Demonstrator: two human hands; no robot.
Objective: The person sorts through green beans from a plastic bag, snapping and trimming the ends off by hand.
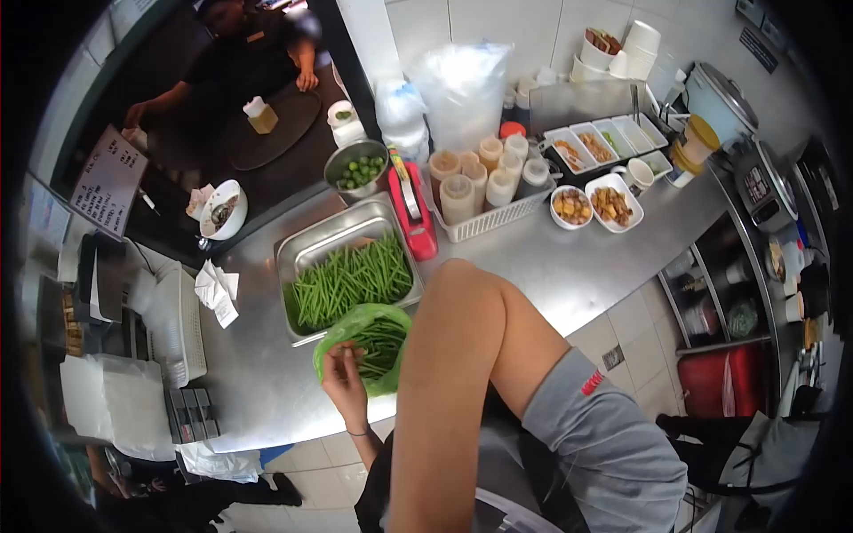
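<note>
A light green plastic bag (388, 387) holding green beans (380, 345) lies on the counter's near edge. My left hand (343, 371) is at its left rim, fingers pinched together over the beans; what lies between the fingertips is too small to make out. Touching the bag's far side is a steel tray (286, 266) with a heap of green beans (351, 280). My right arm is bent close to the camera, its elbow over the counter and a grey sleeve on the upper arm; my right hand does not show.
Beyond the steel counter (258, 373) a person (249, 53) stands by a dark round tray (289, 142). Around the steel tray are a pot of green limes (336, 158), a red tape dispenser (411, 213) and a basket of bottles (498, 216). Two food bowls (613, 218) sit right.
</note>
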